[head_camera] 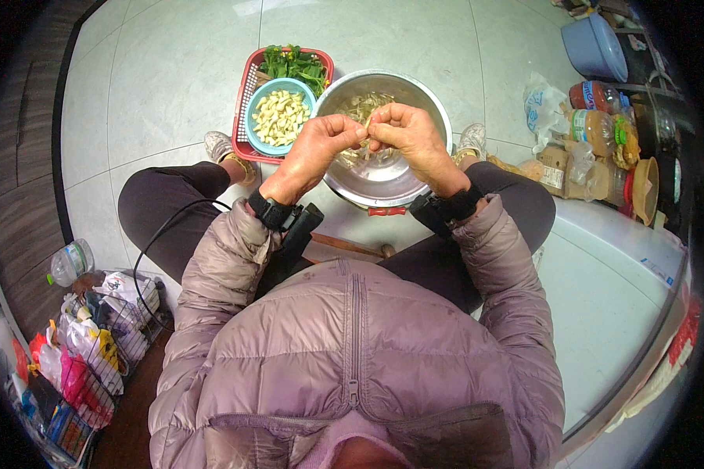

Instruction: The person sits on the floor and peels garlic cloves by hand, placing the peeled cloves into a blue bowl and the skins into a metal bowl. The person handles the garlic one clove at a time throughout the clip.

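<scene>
Over a stainless steel basin point(387, 182), my left hand point(328, 138) and my right hand point(408, 132) meet at the fingertips. Pinched between them is a small pale piece, apparently a garlic clove point(368, 123), mostly hidden by the fingers. Pale garlic skins and bits point(355, 105) lie on the basin's bottom, partly covered by my hands. To the left of the basin, a light blue plastic bowl point(250, 120) holds many peeled garlic cloves point(280, 117). That bowl sits inside a red plastic basket point(243, 88), along with leafy greens point(296, 65) at its far end.
The basin's red handle point(386, 211) faces me, between my knees. At right stand a blue bucket point(595, 47), bottles point(589, 126), a cardboard box point(563, 170) and a plastic bag point(544, 108). At left are a clear bottle point(72, 262) and a wire basket point(132, 311) of bags. A black cable point(146, 246) loops beside my left arm.
</scene>
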`<state>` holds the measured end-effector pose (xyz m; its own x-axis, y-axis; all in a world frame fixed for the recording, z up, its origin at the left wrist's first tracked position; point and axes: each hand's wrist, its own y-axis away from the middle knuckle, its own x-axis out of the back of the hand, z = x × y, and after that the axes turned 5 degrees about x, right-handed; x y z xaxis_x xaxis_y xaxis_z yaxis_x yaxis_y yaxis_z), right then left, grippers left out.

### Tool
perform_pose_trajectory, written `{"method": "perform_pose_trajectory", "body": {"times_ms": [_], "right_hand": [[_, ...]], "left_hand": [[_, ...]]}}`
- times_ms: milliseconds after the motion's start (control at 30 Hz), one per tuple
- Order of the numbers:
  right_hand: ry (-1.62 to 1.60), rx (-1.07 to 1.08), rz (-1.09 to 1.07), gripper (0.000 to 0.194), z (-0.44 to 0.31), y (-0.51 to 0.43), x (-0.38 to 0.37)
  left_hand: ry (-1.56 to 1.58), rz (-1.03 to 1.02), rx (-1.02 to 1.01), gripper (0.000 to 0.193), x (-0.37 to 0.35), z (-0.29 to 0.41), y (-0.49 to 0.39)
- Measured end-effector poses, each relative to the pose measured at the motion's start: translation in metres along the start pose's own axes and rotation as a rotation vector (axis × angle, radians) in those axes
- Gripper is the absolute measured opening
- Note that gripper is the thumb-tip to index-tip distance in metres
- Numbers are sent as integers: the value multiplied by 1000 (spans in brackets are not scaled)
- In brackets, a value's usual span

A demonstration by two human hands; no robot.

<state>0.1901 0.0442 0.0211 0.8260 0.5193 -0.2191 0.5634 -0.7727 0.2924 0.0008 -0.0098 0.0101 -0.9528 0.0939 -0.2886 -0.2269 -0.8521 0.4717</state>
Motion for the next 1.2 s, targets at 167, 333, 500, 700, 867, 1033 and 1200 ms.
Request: {"method": "perform_pose_trajectory", "body": {"times_ms": [167,333,500,700,867,1033,1200], "right_hand": [[-11,-25,-3,10,2,-1,-1],[-60,-43,-3,7,3,-1,-2],[-84,-67,-40,8,3,-2,1],[-173,-58,-32,11,1,-2,1],[7,-3,-33,13,-2,-1,-2],[66,6,-24,12,-1,0,-2],[27,-11,-28,14,3,-3,0]], "left_hand": [[0,8,-3,15,-1,-2,1],[31,-34,0,15,-1,-2,0],[183,-144,36,17,1,-1,0],[264,-176,61,18,4,1,-1],[224,-123,49,17,5,-1,0],[220,-114,57,17,5,-2,-1],[213,-136,66,17,4,-2,1]]}}
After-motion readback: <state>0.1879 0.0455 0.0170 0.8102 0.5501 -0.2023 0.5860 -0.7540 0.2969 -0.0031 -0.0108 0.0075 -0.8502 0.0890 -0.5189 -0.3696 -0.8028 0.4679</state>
